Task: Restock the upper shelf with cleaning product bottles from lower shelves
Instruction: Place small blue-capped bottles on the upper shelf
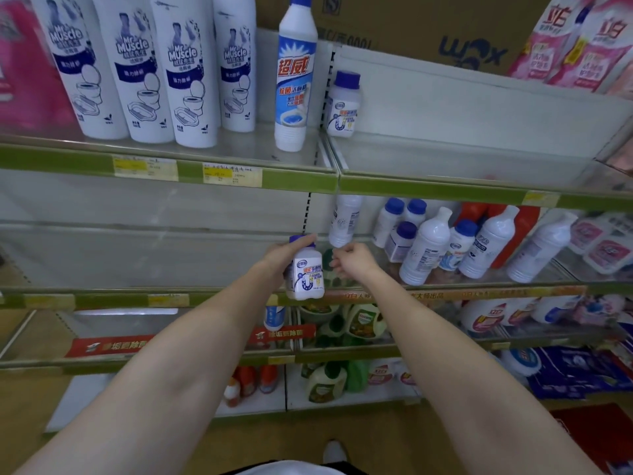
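Left hand (279, 257) grips a small white bottle (306, 277) by its purple-capped top, long axis roughly upright, out in front of the mid shelf edge. The upper shelf (445, 156) lies above and to the right, w/ 1 matching bottle (343, 104) standing at its left end. Right hand (352, 260) is loosely curled, holding nothing, just beside the held bottle, so the left does the lift, I'd say.

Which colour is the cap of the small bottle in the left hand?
Purple, on the small white plastic bottle; head view shows it.
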A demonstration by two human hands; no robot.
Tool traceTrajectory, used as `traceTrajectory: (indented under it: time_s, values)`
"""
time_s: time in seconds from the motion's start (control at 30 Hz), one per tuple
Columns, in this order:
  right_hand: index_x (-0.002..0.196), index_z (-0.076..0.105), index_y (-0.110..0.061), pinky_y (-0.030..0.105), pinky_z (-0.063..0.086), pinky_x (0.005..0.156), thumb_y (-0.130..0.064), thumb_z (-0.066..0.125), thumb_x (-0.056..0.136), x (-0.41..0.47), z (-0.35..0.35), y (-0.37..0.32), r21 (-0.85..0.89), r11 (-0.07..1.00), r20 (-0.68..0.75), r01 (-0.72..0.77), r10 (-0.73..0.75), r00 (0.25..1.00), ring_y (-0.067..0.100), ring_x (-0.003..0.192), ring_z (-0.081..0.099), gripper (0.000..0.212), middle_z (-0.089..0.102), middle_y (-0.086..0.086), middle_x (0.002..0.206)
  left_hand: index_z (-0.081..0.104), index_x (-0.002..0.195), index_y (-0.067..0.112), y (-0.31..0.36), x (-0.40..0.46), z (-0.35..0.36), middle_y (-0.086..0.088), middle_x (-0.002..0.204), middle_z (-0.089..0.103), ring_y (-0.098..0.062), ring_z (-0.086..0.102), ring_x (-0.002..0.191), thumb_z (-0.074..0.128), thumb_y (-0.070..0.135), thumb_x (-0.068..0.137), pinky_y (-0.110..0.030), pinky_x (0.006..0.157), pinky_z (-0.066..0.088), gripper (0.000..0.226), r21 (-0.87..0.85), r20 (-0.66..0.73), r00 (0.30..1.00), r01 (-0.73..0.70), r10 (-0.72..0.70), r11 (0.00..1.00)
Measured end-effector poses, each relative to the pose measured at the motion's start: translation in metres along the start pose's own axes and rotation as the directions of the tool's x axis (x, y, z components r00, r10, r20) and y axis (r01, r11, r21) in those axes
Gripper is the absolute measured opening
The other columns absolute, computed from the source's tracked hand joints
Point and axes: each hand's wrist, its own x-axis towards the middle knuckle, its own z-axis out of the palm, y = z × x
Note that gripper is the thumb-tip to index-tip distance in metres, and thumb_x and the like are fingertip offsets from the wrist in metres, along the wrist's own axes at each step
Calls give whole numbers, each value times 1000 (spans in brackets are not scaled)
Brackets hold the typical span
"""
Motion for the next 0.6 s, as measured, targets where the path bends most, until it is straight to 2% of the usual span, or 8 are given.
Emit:
traceTrajectory:
  time_s: [0.07,0.17,0.27,0.33,0.43,0.5,0.6]
  values:
    - [115,57,-12,41,58,89,-22,51,104,-3,-7,-9,-2,1000,-5,31,-31,999,24,96,70,16,73,8,101,65,108,11,9,-5,2,-4,72,71,-18,65,60,83,49,74,-25,57,51,54,77,17,999,-42,41,996]
    - [112,57,-14,39,59,88,-18,50,104,-7,-23,-28,-33,993,-5,116,-117,993,21,95,70,11,72,7,100,66,109,10,27,-14,7,-5,76,72,-21,67,66,85,47,70,-31,68,53,57,167,100,985,-156,141,974]
    - [110,58,-13,30,58,72,-16,50,104,-13,-41,-51,-49,977,-3,210,-210,978,15,86,69,11,72,4,94,63,118,8,48,-26,13,-7,82,74,-23,69,69,89,46,65,-32,64,55,70,155,153,963,-246,222,957]
    - [105,60,-11,26,52,62,-14,51,104,-18,-51,-66,-25,963,-16,267,-268,963,14,75,67,9,71,3,85,63,117,5,63,-35,19,-7,78,73,-21,68,64,86,40,72,-29,58,55,61,118,171,949,-287,265,951]
    - [96,62,-10,29,50,58,-11,53,101,-21,-64,-88,-14,932,-86,363,-363,928,15,64,65,10,71,5,77,67,111,5,86,-51,32,-6,77,73,-19,67,62,82,38,79,-25,54,53,48,105,201,926,-346,321,932]
    - [90,60,-14,28,48,56,-12,54,101,-22,-71,-103,-11,915,-144,403,-401,905,15,61,64,13,70,5,75,71,106,5,97,-57,39,-7,79,74,-20,68,64,83,41,77,-25,56,53,47,114,180,919,-375,352,920]
    - [84,58,-20,27,48,54,-12,56,99,-19,-77,-121,3,906,-216,423,-413,885,17,62,65,17,69,4,72,72,102,4,106,-62,45,-8,80,74,-22,68,69,86,47,71,-33,69,56,55,165,125,922,-384,367,909]
